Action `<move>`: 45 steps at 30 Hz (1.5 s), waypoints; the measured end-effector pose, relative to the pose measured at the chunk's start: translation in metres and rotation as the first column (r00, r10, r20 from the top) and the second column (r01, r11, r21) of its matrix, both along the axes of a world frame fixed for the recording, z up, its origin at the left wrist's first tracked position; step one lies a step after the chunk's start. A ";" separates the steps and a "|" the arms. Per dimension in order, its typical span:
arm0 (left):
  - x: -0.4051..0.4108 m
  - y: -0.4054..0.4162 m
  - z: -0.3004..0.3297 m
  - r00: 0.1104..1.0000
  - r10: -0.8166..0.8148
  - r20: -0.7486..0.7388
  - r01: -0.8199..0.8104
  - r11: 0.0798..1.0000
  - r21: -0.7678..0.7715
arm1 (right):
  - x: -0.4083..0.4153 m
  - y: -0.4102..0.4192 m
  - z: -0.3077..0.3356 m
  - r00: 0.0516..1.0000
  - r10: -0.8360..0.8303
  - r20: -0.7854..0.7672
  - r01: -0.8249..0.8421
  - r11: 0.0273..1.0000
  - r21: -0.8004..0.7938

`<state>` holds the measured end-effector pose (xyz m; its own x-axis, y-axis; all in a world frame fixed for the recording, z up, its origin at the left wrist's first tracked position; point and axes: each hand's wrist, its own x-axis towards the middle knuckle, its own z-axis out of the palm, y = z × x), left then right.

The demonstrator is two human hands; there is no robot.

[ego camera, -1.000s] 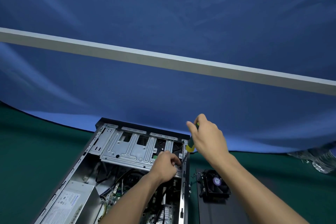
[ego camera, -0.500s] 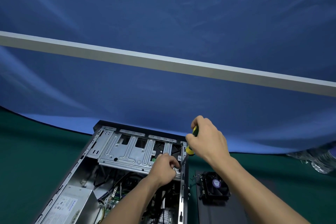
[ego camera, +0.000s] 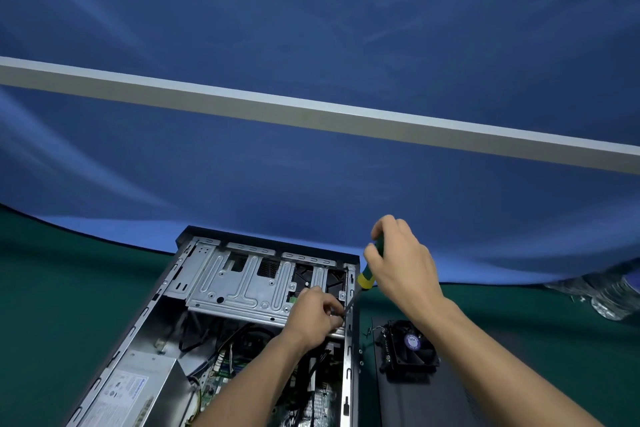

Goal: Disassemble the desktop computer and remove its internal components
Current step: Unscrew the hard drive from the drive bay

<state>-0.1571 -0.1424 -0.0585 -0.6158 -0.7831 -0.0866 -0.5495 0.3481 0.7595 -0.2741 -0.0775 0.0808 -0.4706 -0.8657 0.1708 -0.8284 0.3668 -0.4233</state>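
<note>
We are observing the opened computer case [ego camera: 180,305] lying on the green surface [ego camera: 52,288]. The left hand [ego camera: 313,317] is pinching at the screwdriver [ego camera: 367,276] tip by the drive bracket [ego camera: 242,284]; the right hand [ego camera: 401,267] is grasping its handle. A removed fan [ego camera: 408,350] is resting far right.

The computer case [ego camera: 214,291] is bare sheet metal with a dull grey finish, stamped with ribs. The screwdriver [ego camera: 367,274] has a smooth green and yellow plastic handle. The backdrop [ego camera: 311,10] is matt blue cloth; the fan [ego camera: 408,350] is black plastic.
</note>
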 end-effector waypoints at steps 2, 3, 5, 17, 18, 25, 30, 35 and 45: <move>-0.001 0.000 -0.002 1.000 0.011 0.001 -0.011 1.000 -0.017 | -0.003 0.001 0.001 0.999 -0.032 -0.003 0.032 0.998 -0.062; -0.001 0.001 -0.003 1.000 0.015 0.002 -0.015 1.000 -0.024 | -0.005 0.002 0.002 0.998 -0.055 -0.002 0.055 0.994 -0.097; -0.001 0.003 -0.004 1.000 0.019 0.000 -0.019 0.999 -0.039 | -0.009 0.002 0.002 0.994 -0.103 0.029 0.107 0.980 -0.167; 0.002 0.005 -0.007 1.000 -0.020 0.023 0.024 0.987 -0.159 | -0.023 0.028 -0.056 0.747 -0.249 0.616 0.464 0.859 -0.215; 0.001 0.004 -0.006 0.999 -0.032 0.032 0.036 0.987 -0.154 | -0.022 0.032 -0.063 0.707 -0.253 0.661 0.491 0.848 -0.201; 0.002 0.005 -0.006 0.995 -0.058 0.081 0.074 0.973 -0.219 | -0.020 0.059 -0.104 0.577 -0.239 0.781 0.454 0.889 -0.063; 0.000 0.004 0.000 0.984 -0.104 0.141 0.136 0.962 -0.235 | -0.016 0.069 -0.128 0.654 -0.236 0.719 0.266 0.961 0.074; -0.003 0.005 0.006 0.935 -0.203 0.290 0.278 0.927 -0.250 | -0.009 0.065 -0.138 0.741 -0.215 0.636 0.155 0.977 0.149; -0.013 0.010 0.017 0.766 -0.263 0.587 0.504 0.812 -0.295 | -0.005 0.068 -0.144 0.749 -0.245 0.616 0.144 0.967 0.211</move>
